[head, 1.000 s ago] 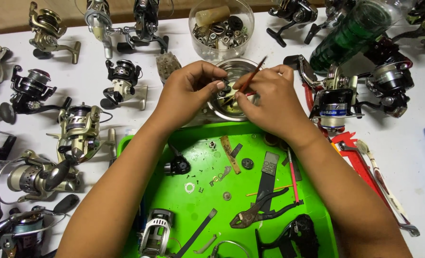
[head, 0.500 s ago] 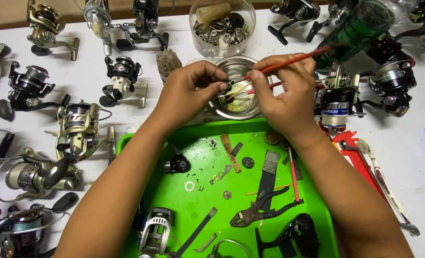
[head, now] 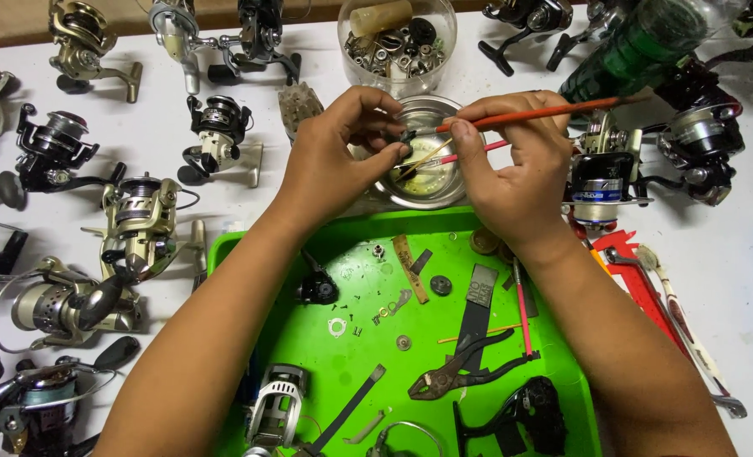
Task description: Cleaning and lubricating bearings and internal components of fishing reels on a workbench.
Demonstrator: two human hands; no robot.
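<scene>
My left hand (head: 338,156) pinches a small dark reel part (head: 407,135) over a round metal bowl (head: 427,182). My right hand (head: 512,161) holds a thin red-handled brush (head: 546,111), its tip at the small part. A second pinkish stick (head: 469,152) lies across the bowl under my right fingers. Both forearms reach over a green tray (head: 309,355) that holds small screws, washers, dark pliers (head: 461,372) and loose reel pieces.
Several fishing reels (head: 135,220) lie on the white table to the left and along the back. A clear tub of metal parts (head: 398,38) stands behind the bowl. A green bottle (head: 639,51), more reels and a red tool (head: 634,271) sit at right.
My right hand has lowered the brush from a steep tilt to nearly level, its tip staying at the part. My left hand keeps pinching the part over the bowl.
</scene>
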